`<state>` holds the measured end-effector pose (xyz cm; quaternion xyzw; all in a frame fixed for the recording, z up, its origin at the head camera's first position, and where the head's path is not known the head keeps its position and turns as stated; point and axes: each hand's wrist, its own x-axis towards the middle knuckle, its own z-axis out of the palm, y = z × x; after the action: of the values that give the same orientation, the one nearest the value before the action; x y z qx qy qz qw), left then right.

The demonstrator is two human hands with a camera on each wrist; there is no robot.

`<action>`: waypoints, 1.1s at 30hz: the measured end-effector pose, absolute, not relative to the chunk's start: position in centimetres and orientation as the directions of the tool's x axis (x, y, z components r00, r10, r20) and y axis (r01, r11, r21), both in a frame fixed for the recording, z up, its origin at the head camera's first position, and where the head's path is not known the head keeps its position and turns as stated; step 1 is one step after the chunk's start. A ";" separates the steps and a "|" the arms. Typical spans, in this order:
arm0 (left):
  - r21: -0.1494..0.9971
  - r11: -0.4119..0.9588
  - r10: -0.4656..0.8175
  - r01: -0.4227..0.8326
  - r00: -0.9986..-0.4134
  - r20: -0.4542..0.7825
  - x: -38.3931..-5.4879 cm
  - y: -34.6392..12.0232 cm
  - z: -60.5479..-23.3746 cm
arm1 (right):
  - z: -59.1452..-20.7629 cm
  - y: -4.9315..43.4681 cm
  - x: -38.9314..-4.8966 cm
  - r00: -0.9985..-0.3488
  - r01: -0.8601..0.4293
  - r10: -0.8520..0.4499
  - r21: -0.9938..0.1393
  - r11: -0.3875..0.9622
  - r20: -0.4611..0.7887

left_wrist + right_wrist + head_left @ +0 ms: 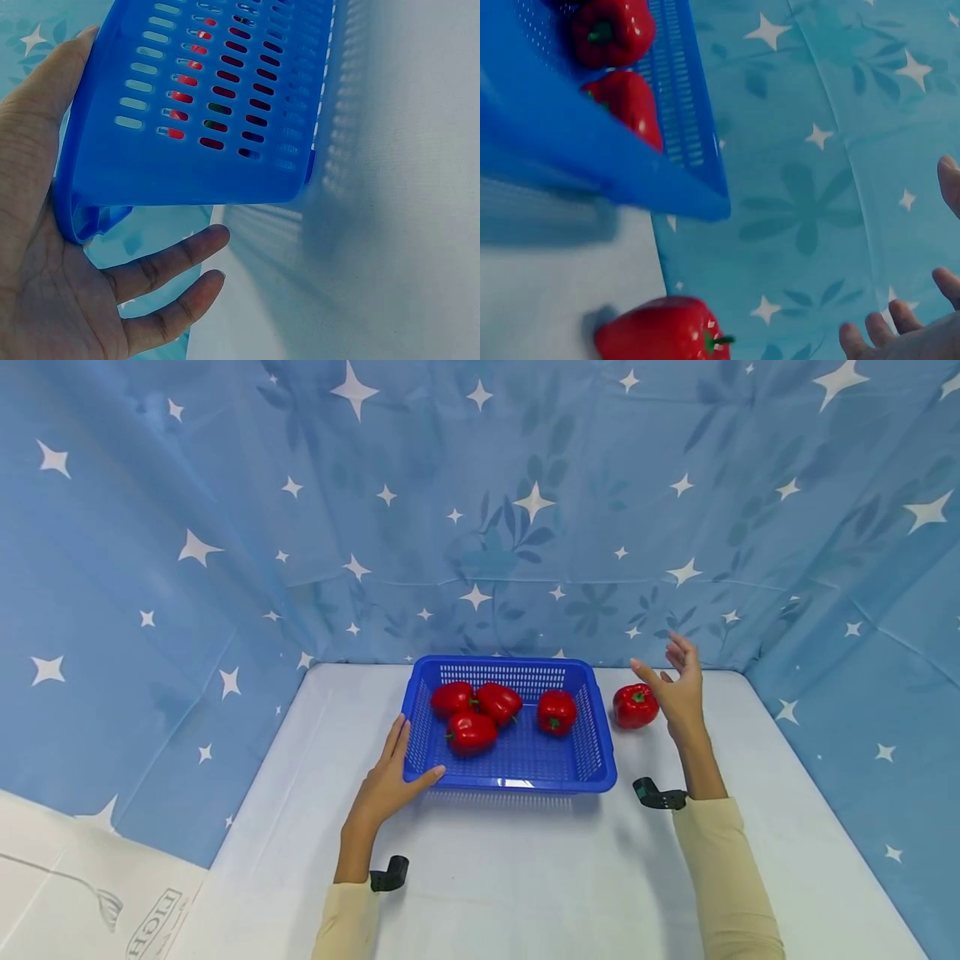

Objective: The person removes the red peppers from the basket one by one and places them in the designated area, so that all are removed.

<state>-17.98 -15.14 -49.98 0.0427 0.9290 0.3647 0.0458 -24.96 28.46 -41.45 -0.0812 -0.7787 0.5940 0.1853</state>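
A blue plastic basket (pixel 517 772) stands on the white table and holds several red bell peppers (pixel 471 735). At its near left corner, my left hand (pixel 386 785) rests against the rim, thumb along the front edge and fingers extended. In the left wrist view two fingers (pixel 169 270) stand straight, away from the basket's slotted wall. One more red bell pepper (pixel 634 707) lies on the table just right of the basket. My right hand (pixel 682 697) hovers empty beside and above that pepper, its fingers spread and loosely bent; the right wrist view shows them apart from it.
White cloth covers the tabletop (pixel 510 885). A blue curtain (pixel 450 527) with white stars hangs behind the table and along both sides. Dark wrist cameras (pixel 660 794) sit on both forearms. Printed white material (pixel 90 902) shows at lower left.
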 end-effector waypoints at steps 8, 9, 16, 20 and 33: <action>0.683 0.729 0.113 0.045 -0.992 -0.055 -18.0 -15.1 -50.0 | -41.2 25.7 -26.2 -0.987 -0.103 0.082 -0.931 0.350 0.140; 0.685 0.727 0.114 0.043 -0.992 -0.058 -18.0 -15.1 -50.0 | -41.2 25.4 -26.3 -0.991 -0.095 0.055 -0.930 0.354 0.122; 0.690 0.723 0.114 0.043 -0.992 -0.057 -18.0 -15.2 -50.2 | -41.2 23.2 -26.9 -0.998 -0.030 -0.066 -0.931 0.363 0.006; 0.687 0.725 0.113 0.051 -0.992 -0.046 -18.1 -15.2 -50.2 | -41.1 22.3 -27.4 -0.993 0.042 -0.090 -0.929 0.368 -0.080; 0.685 0.726 0.118 0.055 -0.992 -0.046 -18.1 -15.2 -50.2 | -41.9 20.7 -28.7 -0.944 0.240 -0.123 -0.891 0.386 -0.307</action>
<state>-18.13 -15.20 -50.21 0.0465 0.9280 0.3672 0.0432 -28.67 20.70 -41.92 -0.0358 -0.8161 0.5530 -0.1641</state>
